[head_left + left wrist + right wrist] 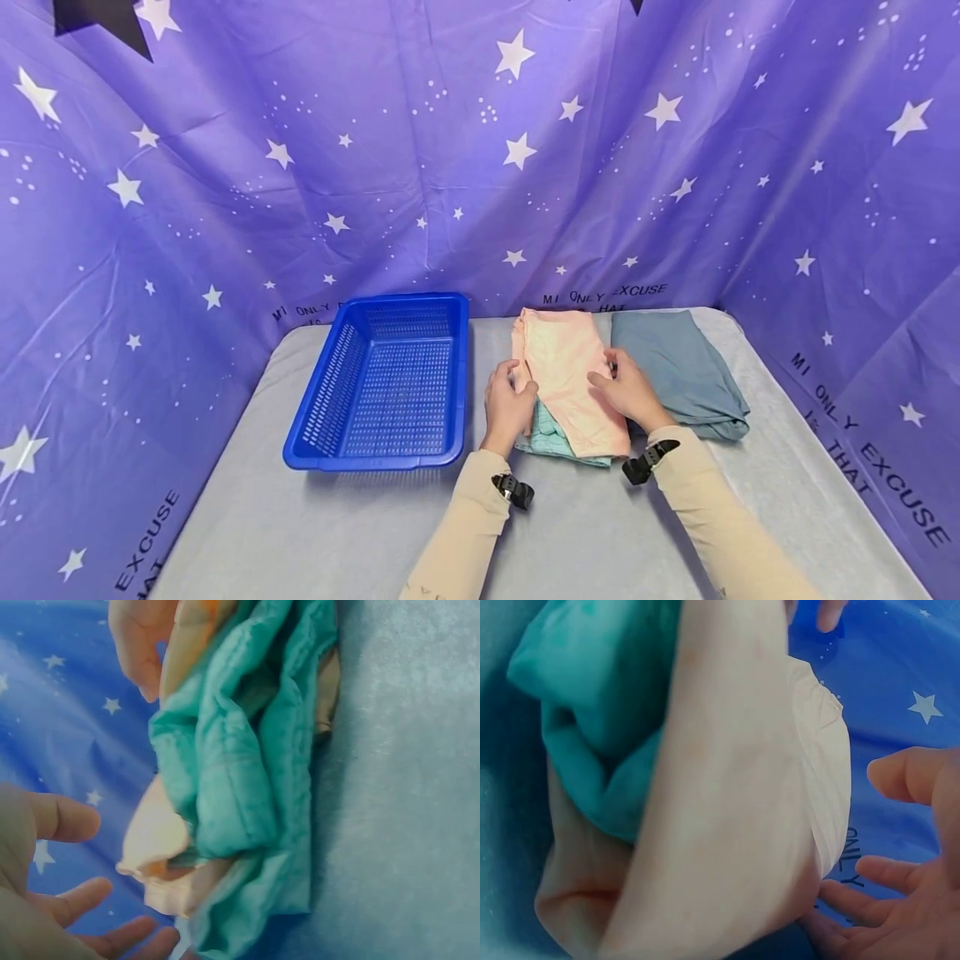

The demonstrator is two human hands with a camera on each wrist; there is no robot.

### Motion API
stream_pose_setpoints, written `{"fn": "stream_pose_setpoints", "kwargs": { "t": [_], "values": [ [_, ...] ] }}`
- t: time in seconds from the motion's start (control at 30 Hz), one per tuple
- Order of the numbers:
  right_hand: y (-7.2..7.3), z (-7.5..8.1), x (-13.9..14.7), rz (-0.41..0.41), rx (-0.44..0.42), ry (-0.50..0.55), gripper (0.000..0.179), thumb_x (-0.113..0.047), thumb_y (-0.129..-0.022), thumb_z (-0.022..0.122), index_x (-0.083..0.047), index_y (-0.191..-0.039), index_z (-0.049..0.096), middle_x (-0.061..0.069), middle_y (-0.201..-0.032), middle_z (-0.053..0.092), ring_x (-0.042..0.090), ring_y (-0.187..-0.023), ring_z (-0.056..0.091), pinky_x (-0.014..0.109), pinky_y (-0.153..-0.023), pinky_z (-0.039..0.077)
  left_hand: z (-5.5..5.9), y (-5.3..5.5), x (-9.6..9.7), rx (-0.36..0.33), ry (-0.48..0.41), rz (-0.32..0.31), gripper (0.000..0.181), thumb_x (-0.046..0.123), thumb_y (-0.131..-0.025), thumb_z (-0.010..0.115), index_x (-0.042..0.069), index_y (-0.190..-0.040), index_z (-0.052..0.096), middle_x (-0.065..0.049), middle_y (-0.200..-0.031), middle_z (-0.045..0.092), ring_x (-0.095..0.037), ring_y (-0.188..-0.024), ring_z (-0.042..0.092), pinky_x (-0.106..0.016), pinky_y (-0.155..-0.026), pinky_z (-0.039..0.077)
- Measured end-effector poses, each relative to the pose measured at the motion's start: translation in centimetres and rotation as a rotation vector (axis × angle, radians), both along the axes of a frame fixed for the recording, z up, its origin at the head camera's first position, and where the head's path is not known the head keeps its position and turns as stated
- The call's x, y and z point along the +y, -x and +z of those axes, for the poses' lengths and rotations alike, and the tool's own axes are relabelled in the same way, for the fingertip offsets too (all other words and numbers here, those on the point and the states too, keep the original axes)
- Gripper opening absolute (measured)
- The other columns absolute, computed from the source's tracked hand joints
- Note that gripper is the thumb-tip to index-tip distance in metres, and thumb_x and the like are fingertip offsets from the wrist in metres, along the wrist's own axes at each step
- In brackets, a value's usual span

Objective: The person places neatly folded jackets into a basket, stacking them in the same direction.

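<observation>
Count on the table (247, 500): one blue basket (386, 383), three folded garments — one peach (572, 375), one teal (551, 433), one grey-blue (678, 371) — plus two hands, left hand (507, 406) and right hand (628, 392).

A staged recording booth, not a lived-in room: purple star-printed backdrop cloth (480, 150) hung around three edges of a grey-covered table (300, 517), lettered "MI ONLY EXCUSE"; blue plastic basket (382, 383) at the far left, folded garments (675, 367) far right.
</observation>
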State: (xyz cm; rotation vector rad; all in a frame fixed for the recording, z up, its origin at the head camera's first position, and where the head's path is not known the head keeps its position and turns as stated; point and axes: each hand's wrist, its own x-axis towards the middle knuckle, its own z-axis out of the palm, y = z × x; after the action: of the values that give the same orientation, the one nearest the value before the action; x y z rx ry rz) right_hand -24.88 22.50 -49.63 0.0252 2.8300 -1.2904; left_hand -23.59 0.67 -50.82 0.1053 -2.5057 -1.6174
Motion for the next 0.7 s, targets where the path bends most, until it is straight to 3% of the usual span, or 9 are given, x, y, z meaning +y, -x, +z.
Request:
{"fn": "stream_pose_setpoints", "kwargs": {
  "t": [0.17, 0.47, 0.7],
  "values": [
    [0.4, 0.1, -0.2, -0.001, -0.055, -0.006, 0.074, -0.031, -0.101, 0.056, 0.007, -0.156, 0.025, 0.033, -0.159, 0.033, 0.05, -0.145, 0.035, 0.062, -0.118, 0.031, -0.6, 0.6, -0.2, -0.068, 0.002, -0.025, 0.063, 0.022, -0.088, 0.068, 0.008, -0.148, 0.051, -0.02, -0.137, 0.062, -0.038, -0.125, 0.06, -0.053, -0.104, 0.048],
    [1.7, 0.0, -0.3, -0.008, -0.181, 0.02, 0.084, -0.037, -0.101, 0.054, 0.002, -0.161, 0.009, 0.034, -0.162, 0.026, 0.051, -0.149, 0.028, 0.062, -0.12, 0.028, -0.6, 1.4, 0.2, -0.193, -0.071, -0.036, 0.081, 0.028, -0.091, 0.068, 0.008, -0.16, 0.031, -0.022, -0.139, 0.062, -0.036, -0.129, 0.059, -0.05, -0.107, 0.048],
    [1.8, -0.5, -0.7, -0.045, -0.21, 0.114, 0.082, -0.03, -0.099, 0.057, 0.008, -0.158, 0.015, 0.034, -0.159, 0.03, 0.048, -0.147, 0.032, 0.058, -0.122, 0.028, -1.0, 2.1, 0.9, -0.246, -0.134, -0.028, 0.076, 0.034, -0.091, 0.071, 0.007, -0.154, 0.04, -0.018, -0.141, 0.061, -0.033, -0.131, 0.058, -0.047, -0.111, 0.045]
  ]
}}
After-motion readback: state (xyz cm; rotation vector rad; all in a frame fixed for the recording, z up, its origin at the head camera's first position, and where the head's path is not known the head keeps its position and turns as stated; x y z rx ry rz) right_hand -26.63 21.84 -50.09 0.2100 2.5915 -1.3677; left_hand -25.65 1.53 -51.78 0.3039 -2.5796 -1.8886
